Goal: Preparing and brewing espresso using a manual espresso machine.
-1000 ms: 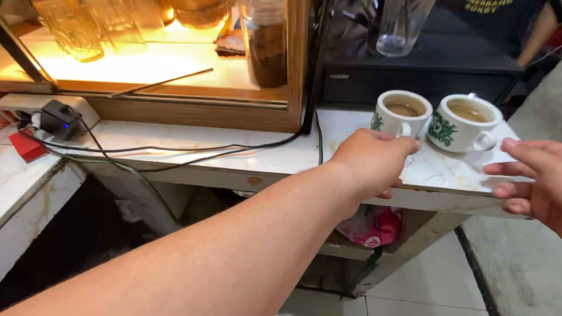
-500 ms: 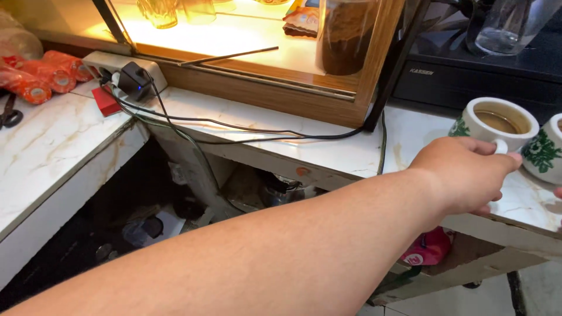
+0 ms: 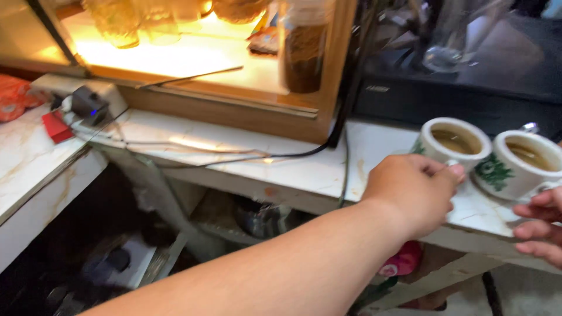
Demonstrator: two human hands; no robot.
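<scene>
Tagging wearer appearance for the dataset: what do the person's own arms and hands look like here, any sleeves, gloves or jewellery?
Both are bare. The left hand and its forearm show no sleeve, glove, watch or ring. Of the right hand, only the fingers enter at the frame's edge, ungloved and ringless; its wrist and arm are out of view.

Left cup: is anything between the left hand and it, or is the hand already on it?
Nothing visible stands between them. The left hand is already at the left cup, fingers closed at its handle side. The second cup stands right beside it on the marble counter, with the right hand near that one.
</scene>
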